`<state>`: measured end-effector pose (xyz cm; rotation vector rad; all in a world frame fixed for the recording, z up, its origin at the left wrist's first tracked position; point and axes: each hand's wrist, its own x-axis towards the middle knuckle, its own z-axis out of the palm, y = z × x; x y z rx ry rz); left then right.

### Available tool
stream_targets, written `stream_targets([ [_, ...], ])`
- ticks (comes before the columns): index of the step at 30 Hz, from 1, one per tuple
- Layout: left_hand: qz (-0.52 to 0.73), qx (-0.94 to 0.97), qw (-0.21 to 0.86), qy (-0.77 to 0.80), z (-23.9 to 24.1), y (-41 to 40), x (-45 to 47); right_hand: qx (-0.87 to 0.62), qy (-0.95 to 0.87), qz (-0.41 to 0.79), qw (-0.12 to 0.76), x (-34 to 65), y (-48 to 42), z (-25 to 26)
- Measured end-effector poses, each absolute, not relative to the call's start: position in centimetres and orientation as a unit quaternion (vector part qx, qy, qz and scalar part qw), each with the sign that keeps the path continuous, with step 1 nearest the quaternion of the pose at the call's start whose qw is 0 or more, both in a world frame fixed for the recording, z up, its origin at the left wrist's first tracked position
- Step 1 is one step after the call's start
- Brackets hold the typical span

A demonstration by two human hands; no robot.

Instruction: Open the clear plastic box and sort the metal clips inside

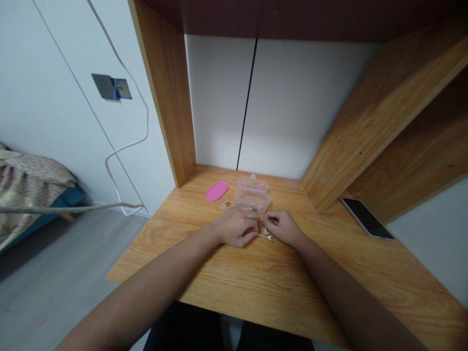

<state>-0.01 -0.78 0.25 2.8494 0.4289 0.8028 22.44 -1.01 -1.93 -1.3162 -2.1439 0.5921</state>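
Note:
My left hand [239, 226] rests on the desk with its fingers curled and close together. What lies under them is hidden. Beside it, my right hand [284, 227] is closed in a pinch, but whatever its fingertips hold is too small to name. Between the hands lie several small, thin, light-coloured pieces [266, 237], perhaps touching the left fingertips. Just beyond stands a clear plastic box [253, 201] with its hinged lid [252, 184] raised open behind it and small pink spots on it. Small ring-shaped bits [224, 205], one dark, lie left of the box.
A flat pink oval piece [217, 191] lies at the back left of the wooden desk [248, 287]. To the right, a phone [367, 218] lies by the slanting wooden panel [365, 117]. A white cable [147, 117] hangs down the left wall.

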Motion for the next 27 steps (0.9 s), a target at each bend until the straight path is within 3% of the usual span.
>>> stream_targets([
  [6, 0.299, 0.934, 0.103, 0.17, 1.1, -1.1, 0.1, -0.471, -0.774, 0.231, 0.354, 22.6, -1.1, -1.9],
  [15, 0.43, 0.825, 0.245, 0.272, -0.5, -1.0, 0.3, -0.419, -0.758, 0.223, 0.448, 21.9, -1.8, -1.4],
  [21, 0.468, 0.788, 0.256, 0.307, -1.1, -0.2, 0.4, -0.4, -0.718, 0.277, 0.497, 21.4, -1.5, -2.2],
  [27, 0.471, 0.816, 0.205, 0.266, -1.6, 0.4, 0.3, -0.371, -0.792, 0.127, 0.467, 21.6, -1.6, -1.3],
])
